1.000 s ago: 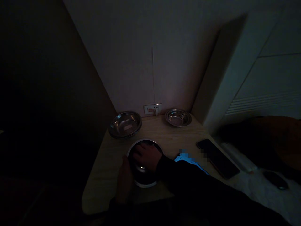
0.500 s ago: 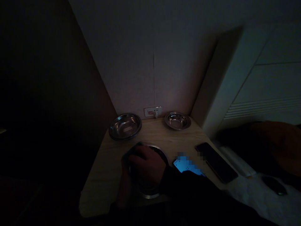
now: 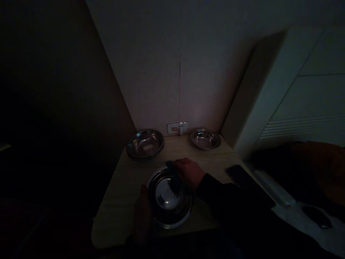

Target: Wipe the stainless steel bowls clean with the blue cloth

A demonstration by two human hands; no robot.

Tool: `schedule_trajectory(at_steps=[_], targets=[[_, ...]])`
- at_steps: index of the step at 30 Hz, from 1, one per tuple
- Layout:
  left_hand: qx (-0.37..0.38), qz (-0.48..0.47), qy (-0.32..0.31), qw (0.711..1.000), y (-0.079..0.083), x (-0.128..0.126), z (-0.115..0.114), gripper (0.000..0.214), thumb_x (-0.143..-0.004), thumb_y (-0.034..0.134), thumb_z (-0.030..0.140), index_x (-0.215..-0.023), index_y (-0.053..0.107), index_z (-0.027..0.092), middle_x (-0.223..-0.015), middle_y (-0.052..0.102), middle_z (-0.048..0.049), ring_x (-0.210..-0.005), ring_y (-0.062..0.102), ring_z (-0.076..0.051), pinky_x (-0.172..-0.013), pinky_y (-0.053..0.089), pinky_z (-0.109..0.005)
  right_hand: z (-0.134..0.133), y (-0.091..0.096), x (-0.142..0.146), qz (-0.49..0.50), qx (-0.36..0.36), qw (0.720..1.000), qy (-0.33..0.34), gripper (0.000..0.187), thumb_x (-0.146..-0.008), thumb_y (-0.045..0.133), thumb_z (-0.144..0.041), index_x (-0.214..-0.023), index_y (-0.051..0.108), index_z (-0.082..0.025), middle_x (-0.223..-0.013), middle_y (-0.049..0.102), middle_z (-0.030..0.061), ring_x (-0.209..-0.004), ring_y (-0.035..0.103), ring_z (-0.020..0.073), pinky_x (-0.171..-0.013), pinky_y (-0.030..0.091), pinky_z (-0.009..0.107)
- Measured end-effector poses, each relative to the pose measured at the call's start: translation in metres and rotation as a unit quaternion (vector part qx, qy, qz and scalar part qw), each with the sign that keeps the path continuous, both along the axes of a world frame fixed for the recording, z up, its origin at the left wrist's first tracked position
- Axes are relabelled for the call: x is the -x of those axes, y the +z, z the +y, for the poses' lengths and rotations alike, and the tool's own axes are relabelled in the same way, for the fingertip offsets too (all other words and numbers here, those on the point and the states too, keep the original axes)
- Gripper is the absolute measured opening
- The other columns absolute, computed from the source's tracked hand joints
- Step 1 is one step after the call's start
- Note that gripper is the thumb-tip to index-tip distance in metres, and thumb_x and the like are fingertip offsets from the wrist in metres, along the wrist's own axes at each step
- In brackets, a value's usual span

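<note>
Standing behind the basin point(image 3: 165, 192), bowls point(image 3: 144, 144) flank an outlet point(image 3: 177, 128).

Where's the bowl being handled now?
The bowl is low centre in the head view, at the near end of the table, between the left hand and right hand.

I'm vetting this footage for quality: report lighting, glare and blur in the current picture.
Head view: very dim, the left side almost black; head view: small highlights on the near bowl and the back-left bowls; head view: the sleeve nearly featureless black, fine detail soft throughout.
</note>
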State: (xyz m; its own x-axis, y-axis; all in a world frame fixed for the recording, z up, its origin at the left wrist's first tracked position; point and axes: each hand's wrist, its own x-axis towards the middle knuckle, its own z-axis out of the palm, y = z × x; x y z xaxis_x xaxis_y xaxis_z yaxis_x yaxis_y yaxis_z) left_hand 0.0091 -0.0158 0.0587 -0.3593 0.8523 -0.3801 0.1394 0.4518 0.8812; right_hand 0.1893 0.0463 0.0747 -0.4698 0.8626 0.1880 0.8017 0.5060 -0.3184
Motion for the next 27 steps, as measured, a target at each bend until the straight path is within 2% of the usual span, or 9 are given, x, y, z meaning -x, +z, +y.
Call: schedule_trajectory(at_steps=[3,7,13,16,19,21,23,25,27], targets=[[0.008,0.02,-0.002,1.0,-0.003,0.0,0.004,0.012,-0.082,0.049,0.027,-0.075,0.058,0.024,-0.064,0.067,-0.0063,-0.081,0.065,-0.028,-0.074,0.047,-0.034,0.002,0.0,0.017,-0.007,-0.046,0.997,0.066,0.028,-0.09,0.051,-0.016,-0.116,0.061,-0.017,-0.107,0.067,0.009,-0.097,0.057,0.0194,-0.089,0.042,0.032],[-0.029,0.037,-0.014,0.999,0.0,0.002,0.006,0.008,-0.078,0.052,0.02,-0.081,0.059,0.023,-0.072,0.069,-0.0075,-0.088,0.065,-0.028,-0.075,0.046,-0.032,0.011,0.001,0.035,-0.015,-0.091,0.985,0.145,0.029,-0.089,0.052,-0.018,-0.116,0.061,-0.021,-0.114,0.065,0.0056,-0.1,0.055,0.0202,-0.091,0.042,0.033],[0.023,0.078,-0.01,0.997,0.015,-0.003,0.002,0.032,-0.089,0.034,0.034,-0.068,0.056,0.023,-0.069,0.067,-0.0092,-0.075,0.065,-0.028,-0.069,0.046,-0.035,0.003,-0.002,0.002,-0.032,-0.042,0.998,0.047,0.034,-0.09,0.051,-0.017,-0.124,0.057,-0.016,-0.119,0.063,0.011,-0.102,0.057,0.0215,-0.09,0.045,0.034],[0.014,0.078,0.027,0.996,0.019,-0.001,0.002,0.03,-0.088,0.036,0.035,-0.065,0.052,0.024,-0.066,0.065,-0.0082,-0.072,0.063,-0.026,-0.068,0.045,-0.034,-0.022,-0.009,-0.017,-0.055,-0.007,0.998,0.004,0.036,-0.089,0.052,-0.016,-0.125,0.057,-0.013,-0.122,0.06,0.0141,-0.106,0.056,0.0242,-0.092,0.046,0.036],[0.001,0.102,0.054,0.993,0.02,0.006,0.003,0.024,-0.087,0.04,0.032,-0.066,0.05,0.024,-0.061,0.061,-0.0056,-0.066,0.061,-0.024,-0.063,0.044,-0.032,-0.053,-0.013,-0.028,-0.057,0.01,0.998,0.012,0.033,-0.086,0.055,-0.012,-0.118,0.061,-0.016,-0.116,0.064,0.0115,-0.103,0.059,0.0225,-0.087,0.049,0.033],[-0.013,0.125,0.031,0.992,0.021,0.008,0.005,0.021,-0.086,0.04,0.029,-0.067,0.049,0.024,-0.059,0.06,-0.0045,-0.063,0.06,-0.023,-0.059,0.042,-0.03,-0.065,-0.009,-0.026,-0.046,-0.034,0.997,0.043,0.03,-0.087,0.054,-0.012,-0.116,0.062,-0.019,-0.114,0.065,0.0098,-0.1,0.059,0.0209,-0.084,0.05,0.031],[-0.009,0.12,-0.004,0.993,0.02,0.005,0.006,0.026,-0.088,0.035,0.031,-0.068,0.05,0.023,-0.06,0.06,-0.0051,-0.062,0.06,-0.023,-0.057,0.042,-0.03,-0.065,-0.001,-0.016,-0.038,-0.121,0.989,0.075,0.029,-0.09,0.051,-0.015,-0.117,0.061,-0.019,-0.116,0.063,0.0112,-0.1,0.058,0.0213,-0.081,0.05,0.033],[-0.021,0.123,-0.034,0.992,0.019,0.001,0.006,0.029,-0.09,0.031,0.031,-0.07,0.051,0.022,-0.059,0.061,-0.005,-0.06,0.06,-0.022,-0.055,0.042,-0.029,-0.053,0.009,0.0,-0.046,-0.203,0.972,0.111,0.026,-0.093,0.046,-0.017,-0.115,0.06,-0.018,-0.118,0.061,0.0135,-0.1,0.056,0.0226,-0.079,0.05,0.036],[-0.056,0.154,-0.045,0.985,0.021,-0.001,0.005,0.025,-0.088,0.034,0.026,-0.072,0.052,0.022,-0.059,0.062,-0.0039,-0.057,0.059,-0.02,-0.053,0.041,-0.028,-0.036,0.015,0.017,-0.085,-0.215,0.96,0.16,0.024,-0.093,0.045,-0.017,-0.11,0.062,-0.015,-0.117,0.061,0.014,-0.1,0.056,0.0237,-0.077,0.049,0.037]])
